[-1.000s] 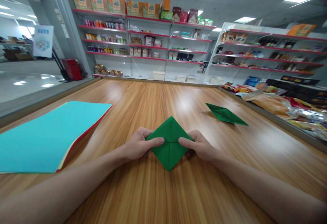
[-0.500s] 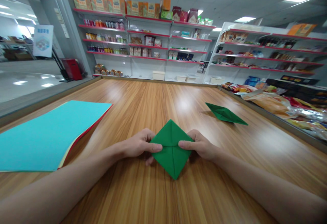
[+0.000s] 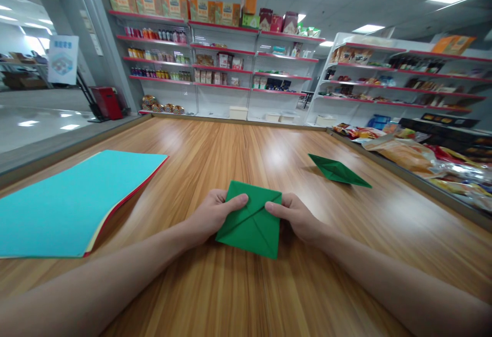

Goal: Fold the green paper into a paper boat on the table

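Observation:
Between my two hands is a folded green paper square (image 3: pixel 251 229), creased from corner to corner and held just over the wooden table (image 3: pixel 215 296). My left hand (image 3: pixel 217 211) pinches its left edge, thumb on top and fingers hidden behind. My right hand (image 3: pixel 298 214) grips the right edge near the upper corner in the same way. Farther off to the right, a second folded green paper piece (image 3: pixel 339 170) lies on the table, touched by neither hand.
A stack of coloured paper sheets (image 3: pixel 77 198), turquoise on top, lies at the left with its right edge curling up. Packaged snacks (image 3: pixel 407 152) are heaped beyond the table's right edge. Stocked shelves (image 3: pixel 223 65) stand behind the table.
The green paper square has turned in my hands, from standing on a corner like a diamond to lying nearly square. My left thumb has shifted slightly upward on it.

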`<state>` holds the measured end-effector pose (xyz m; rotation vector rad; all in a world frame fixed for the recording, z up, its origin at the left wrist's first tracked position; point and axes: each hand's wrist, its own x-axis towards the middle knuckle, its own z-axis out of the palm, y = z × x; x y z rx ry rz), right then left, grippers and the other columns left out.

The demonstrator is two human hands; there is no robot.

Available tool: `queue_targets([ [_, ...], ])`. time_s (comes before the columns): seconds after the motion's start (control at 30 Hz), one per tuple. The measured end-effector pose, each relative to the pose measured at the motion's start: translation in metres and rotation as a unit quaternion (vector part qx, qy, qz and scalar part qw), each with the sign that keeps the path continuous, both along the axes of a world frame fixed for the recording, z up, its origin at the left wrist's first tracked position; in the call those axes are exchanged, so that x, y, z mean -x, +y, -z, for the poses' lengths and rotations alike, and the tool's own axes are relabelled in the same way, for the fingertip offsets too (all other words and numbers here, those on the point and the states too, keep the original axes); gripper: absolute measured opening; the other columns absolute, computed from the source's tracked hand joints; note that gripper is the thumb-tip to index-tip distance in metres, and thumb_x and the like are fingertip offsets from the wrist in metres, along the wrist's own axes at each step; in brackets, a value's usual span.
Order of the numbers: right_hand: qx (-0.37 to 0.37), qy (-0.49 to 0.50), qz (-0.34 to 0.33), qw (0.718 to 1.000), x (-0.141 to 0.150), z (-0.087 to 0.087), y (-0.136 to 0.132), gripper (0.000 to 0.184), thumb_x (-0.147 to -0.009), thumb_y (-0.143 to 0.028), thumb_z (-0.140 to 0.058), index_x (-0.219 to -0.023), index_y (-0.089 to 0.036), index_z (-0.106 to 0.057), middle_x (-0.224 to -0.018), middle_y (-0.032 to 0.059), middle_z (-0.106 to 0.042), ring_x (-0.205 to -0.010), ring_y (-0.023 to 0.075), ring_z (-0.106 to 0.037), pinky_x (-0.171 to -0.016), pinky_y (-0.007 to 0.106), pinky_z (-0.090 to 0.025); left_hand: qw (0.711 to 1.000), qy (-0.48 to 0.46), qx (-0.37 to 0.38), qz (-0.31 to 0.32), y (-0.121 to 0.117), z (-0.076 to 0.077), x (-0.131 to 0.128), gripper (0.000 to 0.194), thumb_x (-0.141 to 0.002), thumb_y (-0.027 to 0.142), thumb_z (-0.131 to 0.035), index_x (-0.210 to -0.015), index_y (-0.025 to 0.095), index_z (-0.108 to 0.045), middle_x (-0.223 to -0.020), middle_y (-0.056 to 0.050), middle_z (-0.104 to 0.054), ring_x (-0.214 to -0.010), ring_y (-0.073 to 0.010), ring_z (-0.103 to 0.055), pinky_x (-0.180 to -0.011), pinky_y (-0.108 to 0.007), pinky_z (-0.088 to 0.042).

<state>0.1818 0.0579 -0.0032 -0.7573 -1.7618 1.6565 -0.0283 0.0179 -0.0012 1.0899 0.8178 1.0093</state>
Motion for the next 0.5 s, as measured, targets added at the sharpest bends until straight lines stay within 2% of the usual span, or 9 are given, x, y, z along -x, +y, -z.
queue_targets([
  [0.03, 0.011, 0.013, -0.016, 1.000, 0.001, 0.000, -0.002, 0.033, -0.079, -0.044, -0.066, -0.080, -0.011, -0.065, -0.071, 0.0034, -0.065, -0.064, 0.0115, -0.059, -0.061, 0.022, -0.049, 1.000, 0.005, 0.001, -0.001, -0.001, 0.000, -0.001, 0.041, -0.076, 0.049, -0.069, -0.083, 0.008, -0.070, -0.075, -0.010, -0.070, -0.071, -0.0196, -0.066, -0.065, -0.029, -0.052],
  [0.1, 0.024, 0.027, -0.042, 0.998, 0.003, -0.001, -0.007, 0.031, -0.077, -0.040, -0.069, -0.092, -0.012, -0.066, -0.082, 0.0050, -0.067, -0.076, 0.0147, -0.062, -0.072, 0.028, -0.051, 0.999, 0.021, -0.002, 0.024, -0.002, -0.001, -0.003, 0.041, -0.076, 0.049, -0.069, -0.081, 0.008, -0.070, -0.075, -0.010, -0.070, -0.067, -0.0178, -0.065, -0.063, -0.027, -0.051],
  [0.23, 0.031, 0.039, -0.018, 0.999, 0.003, -0.003, -0.016, 0.030, -0.073, -0.035, -0.072, -0.090, -0.012, -0.067, -0.080, 0.0048, -0.067, -0.070, 0.0142, -0.061, -0.065, 0.026, -0.051, 0.995, 0.028, 0.006, 0.096, -0.006, -0.004, -0.006, 0.036, -0.068, 0.035, -0.078, -0.092, 0.010, -0.069, -0.090, -0.009, -0.071, -0.078, -0.0187, -0.066, -0.073, -0.029, -0.051],
  [0.33, 0.042, 0.050, -0.013, 0.998, 0.004, -0.005, -0.018, 0.028, -0.071, -0.034, -0.074, -0.085, -0.012, -0.067, -0.076, 0.0040, -0.066, -0.066, 0.0129, -0.060, -0.061, 0.024, -0.050, 0.996, 0.010, 0.020, 0.092, -0.009, -0.005, -0.008, 0.039, -0.062, 0.027, -0.082, -0.095, 0.011, -0.068, -0.091, -0.009, -0.071, -0.079, -0.0191, -0.066, -0.074, -0.029, -0.051],
  [0.5, 0.040, 0.029, -0.030, 0.998, 0.004, -0.005, -0.019, 0.029, -0.071, -0.037, -0.073, -0.083, -0.012, -0.065, -0.074, 0.0039, -0.065, -0.067, 0.0139, -0.059, -0.063, 0.026, -0.050, 0.995, 0.010, 0.015, 0.096, -0.011, -0.005, -0.010, 0.036, -0.059, 0.026, -0.083, -0.088, 0.008, -0.069, -0.081, -0.009, -0.071, -0.071, -0.0180, -0.065, -0.067, -0.028, -0.051],
])
